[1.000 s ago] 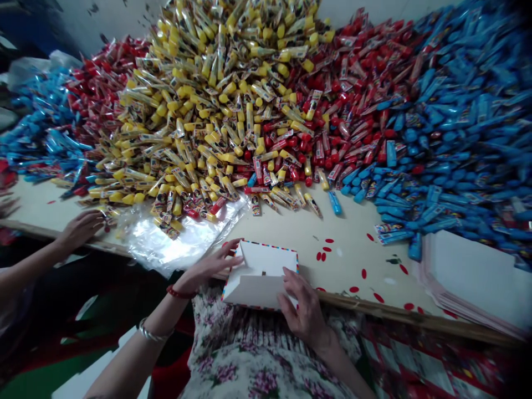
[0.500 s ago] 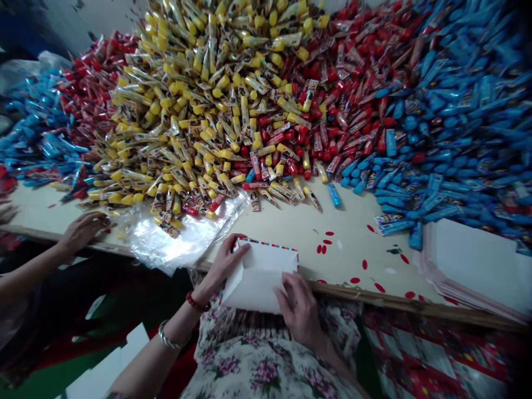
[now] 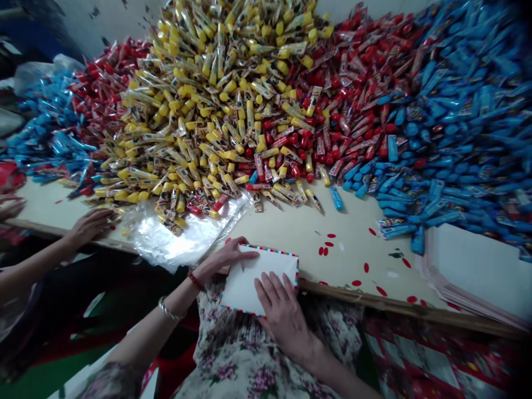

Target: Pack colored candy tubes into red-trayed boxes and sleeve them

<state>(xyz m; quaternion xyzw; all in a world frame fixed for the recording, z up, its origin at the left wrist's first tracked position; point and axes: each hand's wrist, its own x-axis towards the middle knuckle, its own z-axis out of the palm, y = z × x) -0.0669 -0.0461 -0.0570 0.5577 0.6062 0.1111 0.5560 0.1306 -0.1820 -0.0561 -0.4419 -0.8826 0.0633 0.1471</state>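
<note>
Envelope (image 3: 245, 285) lies at the table's near edge, its lower part past the edge over the lap. White face up, multicoloured striped border; no writing readable on it. Left hand (image 3: 226, 256) has the upper left corner, thumb across the top face, fingers partly hidden. Right hand (image 3: 282, 310) is open, fingers extended and slightly spread, laid on the right half of the face.

Labels: printed, on the yellow packets (image 3: 199, 94), red packets (image 3: 353, 83) and blue packets (image 3: 469, 116); print too small to read, brand cannot be told.

Edges and room: pale table (image 3: 274, 233) shows between envelope and packets, widening rightward to a paper stack (image 3: 474, 271). Red ovals (image 3: 366, 267) dot that stretch, well apart from the right hand. Clear plastic (image 3: 189, 246) limits the left side, near the left hand, overhanging the edge. Beyond it, a co-worker's hand (image 3: 90, 224) is at the table edge.
</note>
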